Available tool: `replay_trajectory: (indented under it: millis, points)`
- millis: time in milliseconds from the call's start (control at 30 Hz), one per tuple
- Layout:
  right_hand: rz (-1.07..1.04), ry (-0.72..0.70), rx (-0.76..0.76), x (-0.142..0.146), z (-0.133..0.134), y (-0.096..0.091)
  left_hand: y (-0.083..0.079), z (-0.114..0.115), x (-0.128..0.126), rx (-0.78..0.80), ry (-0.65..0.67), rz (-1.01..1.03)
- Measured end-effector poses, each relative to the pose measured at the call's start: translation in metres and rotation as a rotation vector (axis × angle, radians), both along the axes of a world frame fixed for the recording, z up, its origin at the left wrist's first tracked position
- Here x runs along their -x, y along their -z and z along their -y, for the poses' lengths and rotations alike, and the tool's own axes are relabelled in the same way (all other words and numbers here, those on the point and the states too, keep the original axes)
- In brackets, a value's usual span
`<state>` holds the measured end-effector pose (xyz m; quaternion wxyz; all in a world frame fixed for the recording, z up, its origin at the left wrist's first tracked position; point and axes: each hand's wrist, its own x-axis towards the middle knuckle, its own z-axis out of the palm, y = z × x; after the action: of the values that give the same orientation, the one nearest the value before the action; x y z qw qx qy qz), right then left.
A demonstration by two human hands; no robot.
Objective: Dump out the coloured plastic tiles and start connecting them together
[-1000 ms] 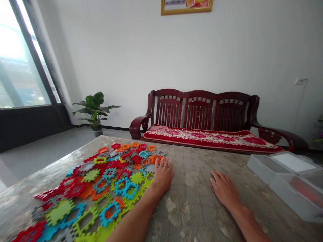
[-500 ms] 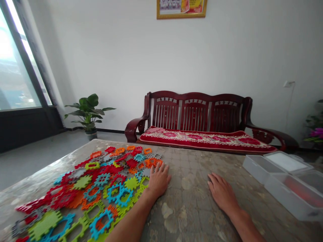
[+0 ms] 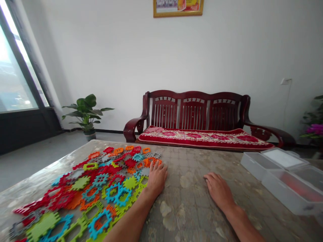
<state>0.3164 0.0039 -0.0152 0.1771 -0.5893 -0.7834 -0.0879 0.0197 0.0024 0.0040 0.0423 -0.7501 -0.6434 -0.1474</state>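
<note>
Many flat plastic building pieces with toothed edges (image 3: 80,183), in red, green, blue, orange and grey, lie in a loose spread on the left side of the table (image 3: 188,201). My left hand (image 3: 157,175) rests at the right border of this spread, palm down with fingers stretched. Its fingertips lie beside an orange piece (image 3: 149,162) and a grey one; it holds nothing. My right hand (image 3: 219,188) lies palm down on the patterned tabletop, fingers extended and close together, with nothing in it. Bare tabletop separates the two hands.
At the right edge stand translucent plastic boxes (image 3: 285,192), one with something red inside, and a pale lid (image 3: 285,158). Behind the table is a dark red wooden bench (image 3: 193,111) with a floral cushion (image 3: 202,135). A potted plant (image 3: 88,112) stands at the left.
My right hand has shifted slightly left and its fingers now point more inward. My left hand stays at the pieces. The whole view has turned a little.
</note>
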Motion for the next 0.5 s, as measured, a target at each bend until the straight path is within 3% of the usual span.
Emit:
replay_trajectory:
  millis: [133,233,367,500]
  points:
    - [-0.015,0.002,-0.003,0.003,0.002,-0.006,-0.013,0.001,-0.001,-0.042,-0.009,0.059]
    - [-0.036,-0.006,-0.009,0.002,0.001,-0.003,-0.026,-0.005,0.006,-0.036,-0.103,0.090]
    - [-0.063,-0.033,-0.010,-0.001,-0.001,0.001,-0.040,-0.017,0.032,0.028,-0.263,0.002]
    - [-0.077,-0.043,-0.006,-0.002,-0.002,0.002,-0.042,-0.025,0.061,0.202,-0.301,-0.057]
